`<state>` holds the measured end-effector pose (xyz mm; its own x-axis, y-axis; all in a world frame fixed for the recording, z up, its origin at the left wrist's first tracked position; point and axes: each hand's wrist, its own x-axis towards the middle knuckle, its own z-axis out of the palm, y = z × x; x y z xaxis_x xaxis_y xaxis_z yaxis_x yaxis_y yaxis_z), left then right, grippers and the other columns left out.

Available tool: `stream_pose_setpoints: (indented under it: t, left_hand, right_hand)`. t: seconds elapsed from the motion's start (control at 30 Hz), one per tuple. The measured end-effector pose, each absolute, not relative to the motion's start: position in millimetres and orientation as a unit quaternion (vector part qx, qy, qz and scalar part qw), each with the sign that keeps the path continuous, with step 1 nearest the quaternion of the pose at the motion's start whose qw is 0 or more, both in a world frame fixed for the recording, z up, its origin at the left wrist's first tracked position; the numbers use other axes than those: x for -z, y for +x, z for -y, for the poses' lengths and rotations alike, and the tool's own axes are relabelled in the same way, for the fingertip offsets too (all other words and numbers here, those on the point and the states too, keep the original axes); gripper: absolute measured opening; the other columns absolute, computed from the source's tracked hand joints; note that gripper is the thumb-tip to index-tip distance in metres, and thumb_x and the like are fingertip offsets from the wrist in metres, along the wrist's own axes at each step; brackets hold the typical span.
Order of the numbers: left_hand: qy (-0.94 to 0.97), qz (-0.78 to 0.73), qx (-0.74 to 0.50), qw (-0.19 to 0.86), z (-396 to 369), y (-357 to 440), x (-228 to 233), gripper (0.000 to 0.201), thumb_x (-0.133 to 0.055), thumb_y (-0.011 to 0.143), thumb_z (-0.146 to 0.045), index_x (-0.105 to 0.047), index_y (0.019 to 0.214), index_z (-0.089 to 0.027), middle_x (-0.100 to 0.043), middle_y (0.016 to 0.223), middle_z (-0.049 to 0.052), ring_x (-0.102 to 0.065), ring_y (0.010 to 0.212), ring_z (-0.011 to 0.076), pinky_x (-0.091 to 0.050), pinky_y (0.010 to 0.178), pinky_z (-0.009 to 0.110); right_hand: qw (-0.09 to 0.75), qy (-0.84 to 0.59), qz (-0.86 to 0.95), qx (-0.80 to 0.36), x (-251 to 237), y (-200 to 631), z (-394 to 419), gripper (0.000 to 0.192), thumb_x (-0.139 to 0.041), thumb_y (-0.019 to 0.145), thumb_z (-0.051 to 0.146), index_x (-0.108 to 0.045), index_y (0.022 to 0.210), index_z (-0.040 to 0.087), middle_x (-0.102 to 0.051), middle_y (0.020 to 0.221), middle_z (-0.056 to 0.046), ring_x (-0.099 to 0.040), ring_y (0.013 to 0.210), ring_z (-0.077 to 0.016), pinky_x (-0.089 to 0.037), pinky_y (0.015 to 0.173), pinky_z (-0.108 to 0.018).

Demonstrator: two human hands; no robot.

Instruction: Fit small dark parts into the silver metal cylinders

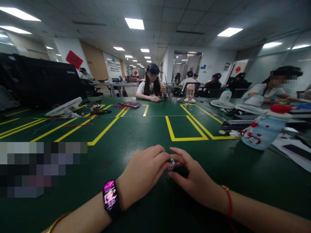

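Note:
Low over the green table, my left hand (148,170) is closed, thumb and fingertips pinching a small whitish-silver part with dark spots (172,162). Its exact kind is too small to make out. Facing it from the right, my right hand (191,174) has its thumb and index finger apart, curved around the part. Its other fingertips reach close behind the part; whether they touch it I cannot tell. A watch (110,197) with a lit screen is on my left wrist, and a red cord bracelet (229,200) on my right.
Yellow tape lines (189,139) mark the green table (136,136). At right stand a blue bottle with a red top (264,127) and white fan parts (222,100). Coloured wires (127,105) and a white fan piece (64,106) lie at left. A person (152,85) sits opposite.

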<state>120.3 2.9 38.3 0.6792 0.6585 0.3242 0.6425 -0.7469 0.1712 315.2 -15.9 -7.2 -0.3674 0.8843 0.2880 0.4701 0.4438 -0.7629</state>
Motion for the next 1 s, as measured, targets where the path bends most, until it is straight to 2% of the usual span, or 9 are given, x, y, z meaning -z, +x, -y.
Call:
stream_pose_setpoints:
  t: [0.17, 0.3, 0.43, 0.63, 0.87, 1.0]
  left_hand:
    - [0.911, -0.364, -0.195, 0.017, -2, 125, -37, 0.015, -0.046, 0.093, -0.017, -0.06, 0.099, -0.019, -0.058, 0.094, 0.004, -0.054, 0.08, 0.0181, -0.046, 0.068, 0.031]
    - [0.901, -0.369, -0.227, 0.03, 0, 127, -37, 0.015, -0.044, 0.094, -0.016, -0.059, 0.095, -0.018, -0.057, 0.092, 0.004, -0.054, 0.077, 0.017, -0.046, 0.067, 0.03]
    - [0.88, -0.385, -0.272, 0.05, 1, 121, -37, 0.015, -0.044, 0.094, -0.017, -0.058, 0.096, -0.019, -0.056, 0.095, 0.004, -0.054, 0.081, 0.017, -0.046, 0.072, 0.031]
    - [0.907, -0.389, -0.148, 0.065, -2, 111, -15, 0.016, -0.047, 0.093, -0.017, -0.062, 0.094, -0.021, -0.059, 0.09, 0.003, -0.055, 0.081, 0.0183, -0.046, 0.071, 0.031]
    - [0.909, -0.385, -0.14, 0.079, -1, 114, -8, 0.019, -0.043, 0.094, -0.018, -0.06, 0.101, -0.021, -0.059, 0.094, 0.004, -0.056, 0.085, 0.0181, -0.047, 0.075, 0.031]
    - [0.908, -0.387, -0.137, 0.081, 1, 101, -13, 0.024, -0.042, 0.094, -0.017, -0.056, 0.112, -0.023, -0.059, 0.1, 0.005, -0.057, 0.086, 0.0181, -0.048, 0.076, 0.031]
  right_hand:
    - [0.353, -0.43, 0.775, -0.3, 7, 311, 13, 0.065, -0.065, 0.077, 0.026, -0.033, 0.133, 0.03, -0.055, 0.126, 0.001, -0.052, 0.112, -0.011, -0.041, 0.1, -0.03]
    - [0.335, -0.414, 0.78, -0.328, 3, 309, 14, 0.047, -0.062, 0.079, 0.027, -0.045, 0.123, 0.029, -0.055, 0.122, 0.002, -0.052, 0.11, -0.0101, -0.043, 0.097, -0.027]
    - [0.322, -0.447, 0.774, -0.312, 1, 316, 19, 0.04, -0.058, 0.081, 0.026, -0.047, 0.12, 0.028, -0.058, 0.114, 0.002, -0.055, 0.103, -0.0104, -0.045, 0.093, -0.028]
    - [0.316, -0.494, 0.762, -0.273, 5, 333, 21, 0.043, -0.058, 0.081, 0.03, -0.046, 0.123, 0.029, -0.055, 0.121, 0.001, -0.051, 0.11, -0.0123, -0.04, 0.099, -0.031]
    - [0.315, -0.494, 0.762, -0.275, 4, 329, 21, 0.048, -0.058, 0.08, 0.034, -0.045, 0.126, 0.027, -0.053, 0.125, -0.003, -0.051, 0.113, -0.0156, -0.04, 0.101, -0.035]
    - [0.324, -0.537, 0.745, -0.229, -3, 350, 17, 0.046, -0.054, 0.083, 0.04, -0.046, 0.125, 0.024, -0.056, 0.12, -0.006, -0.056, 0.106, -0.018, -0.046, 0.094, -0.036]
